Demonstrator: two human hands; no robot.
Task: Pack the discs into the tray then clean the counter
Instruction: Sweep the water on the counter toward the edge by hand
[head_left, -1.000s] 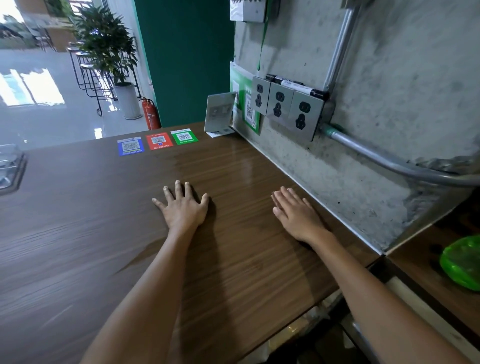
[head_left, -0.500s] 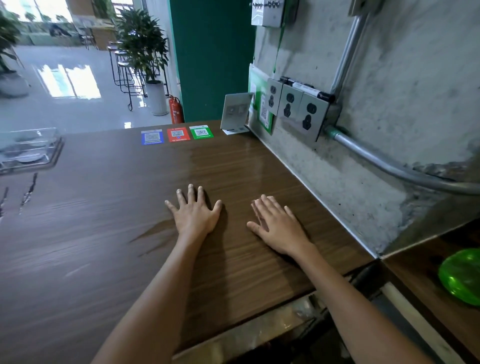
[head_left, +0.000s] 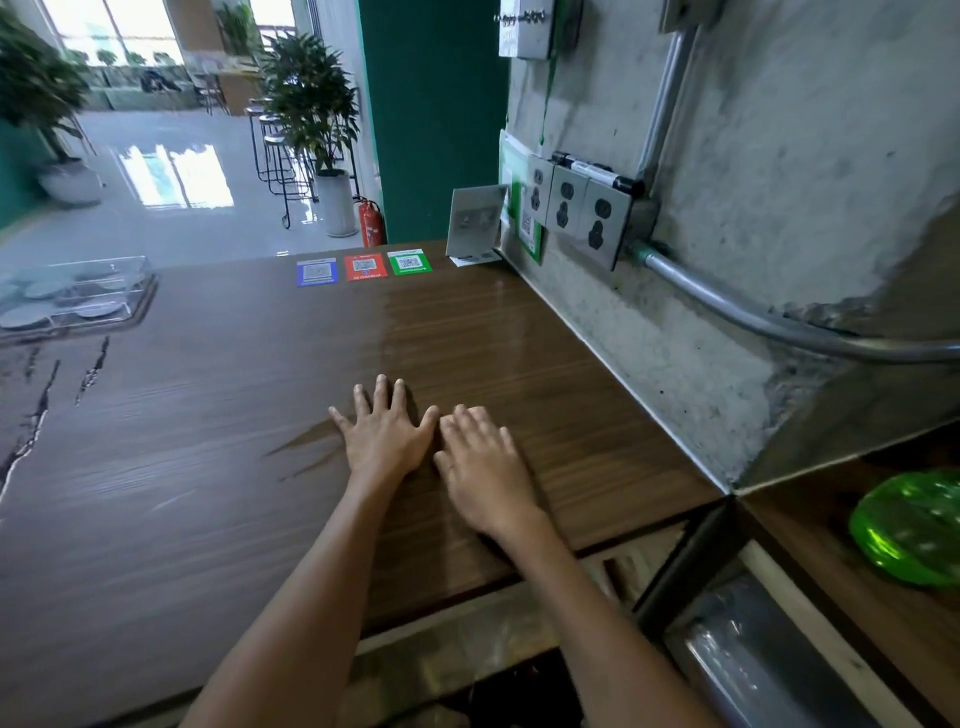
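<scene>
- Left hand (head_left: 384, 439) lies flat on the worktop (head_left: 208, 493), fingers spread; right hand (head_left: 480, 462) is flat just beside it, fingers straight and close together. Both hold nothing.
- Discs (head_left: 39, 288) look already packed in the clear tray (head_left: 130, 270), far left on the worktop, well apart from the hands.
- Step in hand, I think: cleaning. No cloth is in view, so fetch one first.
- Wipe along the wood grain w/ even pressure, esp. the wet streaks (head_left: 301, 447) near the left hand.
- Keep away from the sockets (head_left: 597, 218) on the wall & the coloured stickers (head_left: 363, 266).
</scene>
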